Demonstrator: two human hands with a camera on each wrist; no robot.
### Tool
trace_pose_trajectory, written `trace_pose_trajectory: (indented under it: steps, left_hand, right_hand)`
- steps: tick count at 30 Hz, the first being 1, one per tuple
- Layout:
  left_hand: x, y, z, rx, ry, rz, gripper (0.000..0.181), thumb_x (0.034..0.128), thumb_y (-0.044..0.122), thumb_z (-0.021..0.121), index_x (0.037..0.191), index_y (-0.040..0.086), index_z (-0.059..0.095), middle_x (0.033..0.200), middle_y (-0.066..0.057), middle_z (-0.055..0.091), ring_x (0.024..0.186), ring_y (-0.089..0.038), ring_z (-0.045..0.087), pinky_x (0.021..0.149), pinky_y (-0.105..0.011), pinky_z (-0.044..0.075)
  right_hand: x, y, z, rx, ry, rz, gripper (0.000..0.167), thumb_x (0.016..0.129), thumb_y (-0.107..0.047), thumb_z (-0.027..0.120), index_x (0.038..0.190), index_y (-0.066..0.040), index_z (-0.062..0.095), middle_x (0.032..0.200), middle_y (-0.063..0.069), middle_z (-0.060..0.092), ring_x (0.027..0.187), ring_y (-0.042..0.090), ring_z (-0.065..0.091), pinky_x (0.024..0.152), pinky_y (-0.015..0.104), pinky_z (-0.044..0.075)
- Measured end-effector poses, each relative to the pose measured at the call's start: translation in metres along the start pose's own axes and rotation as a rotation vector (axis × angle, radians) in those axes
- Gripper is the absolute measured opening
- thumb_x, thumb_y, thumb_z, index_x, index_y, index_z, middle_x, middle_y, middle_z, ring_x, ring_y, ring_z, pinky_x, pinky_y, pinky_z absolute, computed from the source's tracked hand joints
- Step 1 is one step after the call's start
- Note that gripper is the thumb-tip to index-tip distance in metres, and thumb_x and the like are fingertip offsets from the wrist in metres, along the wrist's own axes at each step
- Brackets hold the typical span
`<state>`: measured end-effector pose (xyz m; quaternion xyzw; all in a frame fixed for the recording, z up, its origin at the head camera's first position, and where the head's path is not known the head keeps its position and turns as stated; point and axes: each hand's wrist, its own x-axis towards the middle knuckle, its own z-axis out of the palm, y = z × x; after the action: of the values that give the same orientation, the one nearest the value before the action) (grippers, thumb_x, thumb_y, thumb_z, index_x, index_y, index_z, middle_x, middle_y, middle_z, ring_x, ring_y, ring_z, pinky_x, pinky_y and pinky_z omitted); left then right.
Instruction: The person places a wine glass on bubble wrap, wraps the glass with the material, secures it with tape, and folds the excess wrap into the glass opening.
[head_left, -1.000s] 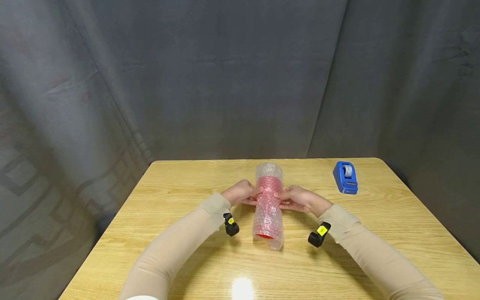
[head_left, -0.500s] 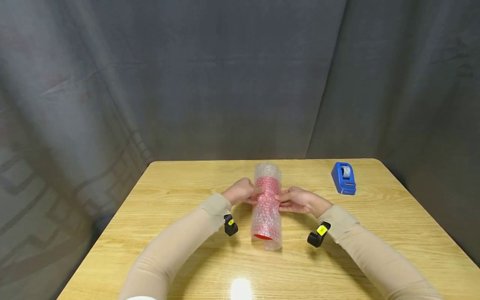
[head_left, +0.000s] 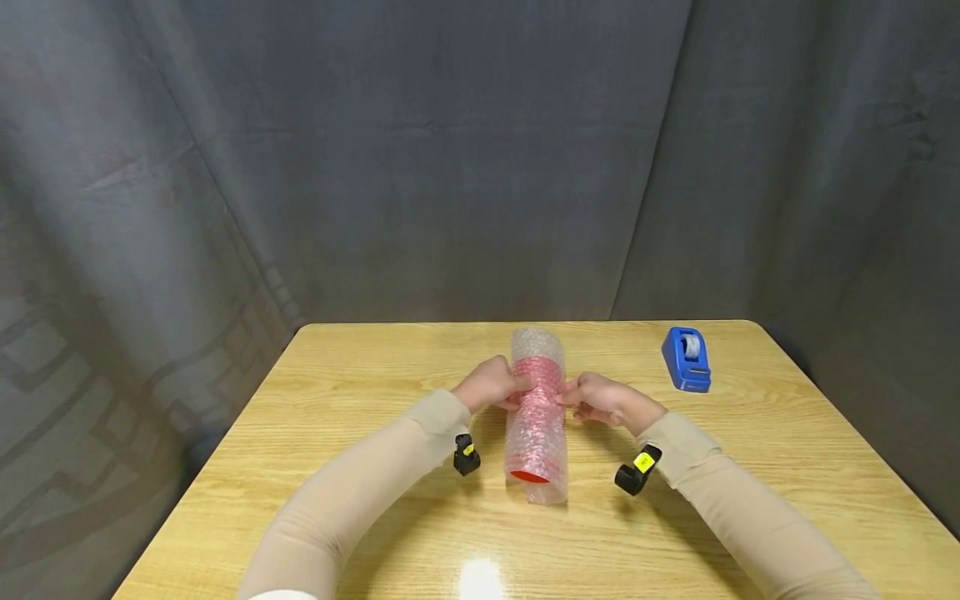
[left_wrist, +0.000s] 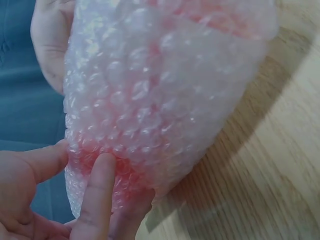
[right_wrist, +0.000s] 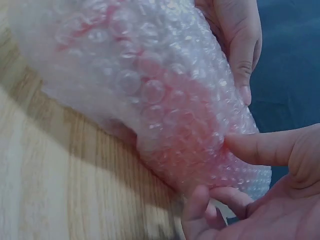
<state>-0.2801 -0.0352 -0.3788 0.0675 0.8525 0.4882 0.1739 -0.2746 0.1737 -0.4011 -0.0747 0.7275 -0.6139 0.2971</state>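
A red cylindrical object, its kind hidden, lies wrapped in bubble wrap (head_left: 537, 437) at mid-table, its long side pointing away from me; a red end shows at the near side. From the left, my left hand (head_left: 487, 385) grips the wrapped roll, thumb on top. In the left wrist view its fingers (left_wrist: 97, 195) press the bubbles along the side. My right hand (head_left: 606, 400) holds the opposite side, with the thumb (right_wrist: 260, 147) against the wrap and the other fingers curled low near the table. A loose flap of wrap sticks out at the near end.
A blue tape dispenser (head_left: 687, 360) with a roll of tape stands at the back right of the wooden table (head_left: 360, 517). Grey curtains (head_left: 465, 167) hang behind the table and along both sides. Black cameras are strapped to both wrists.
The wrapped roll has turned slightly between the hands, and its near flap has shifted. My left hand has reached a little further over the top; my right fingers have curled in more.
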Motion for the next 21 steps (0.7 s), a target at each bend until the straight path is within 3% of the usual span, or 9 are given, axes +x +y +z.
trace_pose_trajectory:
  steps: [4, 7, 10, 14, 21]
  left_hand:
    - [0.0, 0.0013, 0.0025, 0.021, 0.009, -0.003, 0.026, 0.0916, 0.017, 0.067, 0.099, -0.005, 0.054, 0.087, -0.012, 0.057, 0.064, -0.017, 0.064, 0.061, -0.026, 0.059]
    - [0.0001, 0.0022, 0.0035, 0.032, 0.013, 0.005, 0.026, 0.0913, 0.016, 0.067, 0.1, -0.006, 0.055, 0.086, -0.012, 0.06, 0.064, -0.018, 0.065, 0.06, -0.026, 0.058]
    - [0.0003, 0.0033, 0.0039, 0.046, 0.017, 0.006, 0.026, 0.0915, 0.016, 0.067, 0.099, -0.006, 0.057, 0.084, -0.012, 0.061, 0.062, -0.017, 0.065, 0.059, -0.025, 0.058]
    - [0.0009, 0.0038, 0.0045, 0.062, 0.025, -0.001, 0.024, 0.0913, 0.017, 0.068, 0.097, -0.005, 0.058, 0.082, -0.01, 0.061, 0.061, -0.016, 0.064, 0.058, -0.025, 0.058]
    - [0.001, 0.0033, 0.0049, 0.05, 0.016, 0.005, 0.025, 0.091, 0.016, 0.068, 0.097, -0.006, 0.057, 0.082, -0.011, 0.061, 0.061, -0.016, 0.064, 0.058, -0.025, 0.058]
  right_hand:
    - [-0.0001, -0.0038, 0.003, 0.015, 0.013, 0.021, 0.02, 0.094, 0.0, 0.048, 0.076, -0.006, 0.051, 0.07, 0.0, 0.048, 0.067, 0.01, 0.048, 0.067, 0.02, 0.052]
    - [0.0008, -0.0052, 0.006, 0.126, 0.035, 0.064, 0.013, 0.096, -0.005, 0.042, 0.085, -0.002, 0.049, 0.082, 0.006, 0.049, 0.079, 0.014, 0.052, 0.076, 0.023, 0.056]
    - [0.0019, -0.0058, 0.0077, 0.193, 0.055, 0.094, 0.02, 0.102, -0.019, 0.039, 0.1, 0.0, 0.046, 0.093, 0.009, 0.047, 0.087, 0.016, 0.051, 0.082, 0.025, 0.056]
    - [0.0022, -0.0053, 0.0068, 0.183, 0.025, 0.082, 0.033, 0.104, -0.031, 0.04, 0.106, 0.001, 0.045, 0.097, 0.009, 0.05, 0.091, 0.016, 0.054, 0.085, 0.026, 0.056]
    - [0.0013, -0.0009, 0.0052, 0.143, -0.062, 0.001, 0.022, 0.102, -0.012, 0.047, 0.086, -0.003, 0.061, 0.085, 0.001, 0.063, 0.083, 0.012, 0.062, 0.083, 0.025, 0.056]
